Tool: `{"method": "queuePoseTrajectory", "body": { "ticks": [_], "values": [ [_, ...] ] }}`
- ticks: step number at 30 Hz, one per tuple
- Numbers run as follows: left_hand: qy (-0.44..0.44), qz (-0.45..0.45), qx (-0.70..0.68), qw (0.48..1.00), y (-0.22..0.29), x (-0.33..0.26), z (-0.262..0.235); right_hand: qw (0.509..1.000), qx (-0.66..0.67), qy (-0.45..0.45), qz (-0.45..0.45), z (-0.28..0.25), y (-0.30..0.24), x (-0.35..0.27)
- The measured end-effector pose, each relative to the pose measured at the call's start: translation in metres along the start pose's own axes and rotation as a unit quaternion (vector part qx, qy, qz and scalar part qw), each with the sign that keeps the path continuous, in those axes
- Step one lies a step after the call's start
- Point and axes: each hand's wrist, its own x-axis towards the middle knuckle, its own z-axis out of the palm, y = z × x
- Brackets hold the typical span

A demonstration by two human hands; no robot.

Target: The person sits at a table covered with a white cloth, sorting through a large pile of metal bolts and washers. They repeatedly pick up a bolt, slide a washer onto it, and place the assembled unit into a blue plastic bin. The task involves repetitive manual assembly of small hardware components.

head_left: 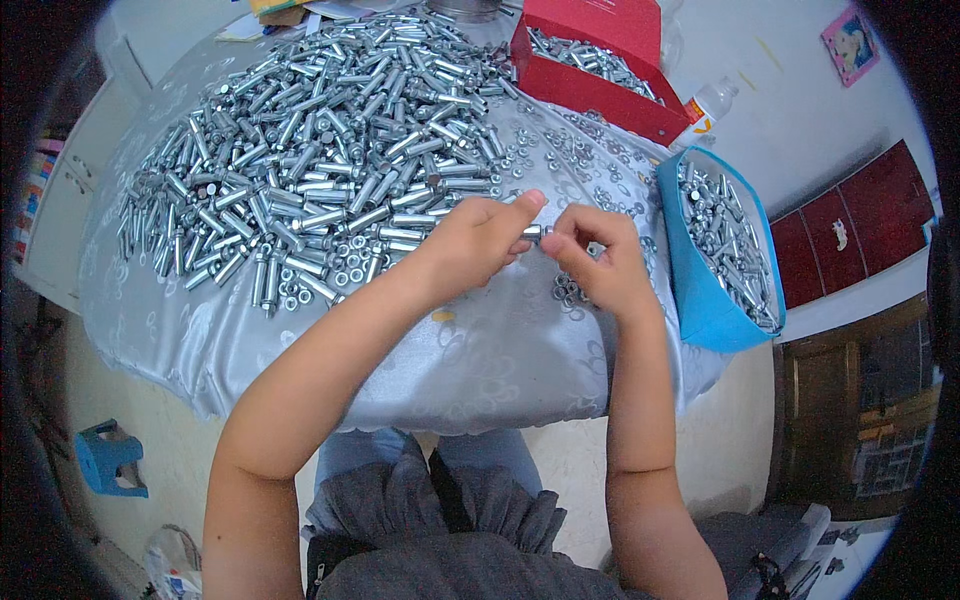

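Observation:
My left hand (pixel 478 240) is closed around a silver sleeve anchor bolt (pixel 533 232), whose end sticks out to the right between the hands. My right hand (pixel 608 262) pinches at that end with thumb and forefinger; any small part between those fingertips is hidden. A large heap of metal sleeve anchors (pixel 330 150) spreads over the table to the left and beyond my hands. Loose nuts and washers (pixel 568 292) lie beside and under my right hand, with more small nuts (pixel 350 262) at the heap's near edge.
The table wears a shiny pale cloth (pixel 480 370). An open red box (pixel 600 98) with metal parts stands at the far right. Nearer on the right is a blue fabric bin (pixel 705 305) filled with anchors. A clear bottle (pixel 712 103) stands behind it. A blue stool (pixel 108 458) is on the floor at left.

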Motion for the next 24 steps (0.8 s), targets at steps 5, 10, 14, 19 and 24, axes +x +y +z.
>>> {"method": "queuePoseTrajectory", "body": {
  "ticks": [5,10,14,19,24],
  "values": [
    [0.003,-0.024,-0.03,0.999,0.004,-0.001,0.0,0.999,-0.009,0.04,-0.027,0.007,-0.001,0.001],
    [0.111,0.27,0.125,0.948,-0.007,0.001,0.005,0.972,0.187,-0.054,0.133,0.011,-0.008,0.001],
    [0.123,0.266,0.101,0.951,-0.001,-0.004,0.007,0.972,0.183,-0.053,0.141,0.01,-0.004,0.0],
    [0.033,0.164,0.028,0.986,-0.01,0.002,0.002,0.981,-0.139,0.08,-0.108,0.018,-0.002,0.005],
    [0.051,0.199,0.012,0.979,-0.008,-0.002,0.011,0.992,0.101,0.011,0.069,0.016,0.001,0.001]
  ]
}}
